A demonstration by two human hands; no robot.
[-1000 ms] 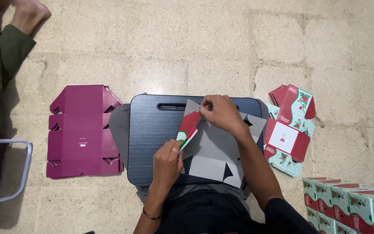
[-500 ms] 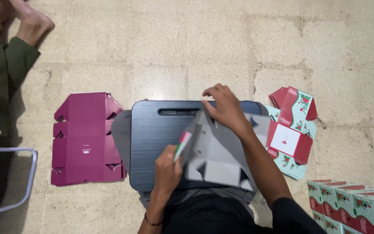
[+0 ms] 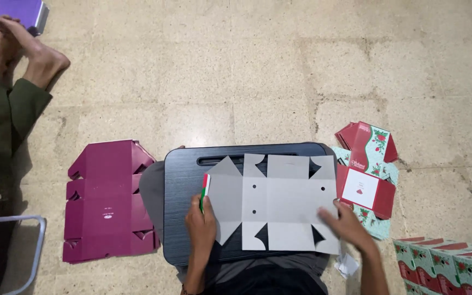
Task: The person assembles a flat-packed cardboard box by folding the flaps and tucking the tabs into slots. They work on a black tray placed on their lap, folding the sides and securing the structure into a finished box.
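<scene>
A flat die-cut cardboard box blank (image 3: 279,199) lies grey side up on a black lap tray (image 3: 184,207). My left hand (image 3: 200,224) pinches the blank's left edge, where a strip of its red, green and white printed side curls up. My right hand (image 3: 342,224) presses flat on the blank's lower right corner with fingers spread.
A stack of maroon flat blanks (image 3: 105,199) lies left of the tray. Printed red and green blanks (image 3: 370,175) lie to its right, with folded boxes (image 3: 449,267) at bottom right. Another person's legs in green trousers (image 3: 1,125) and bare feet are at left, by a metal frame (image 3: 25,251).
The blank was held up and partly folded in both hands; now it is spread flat on the tray. My right hand moved from its top to its lower right corner.
</scene>
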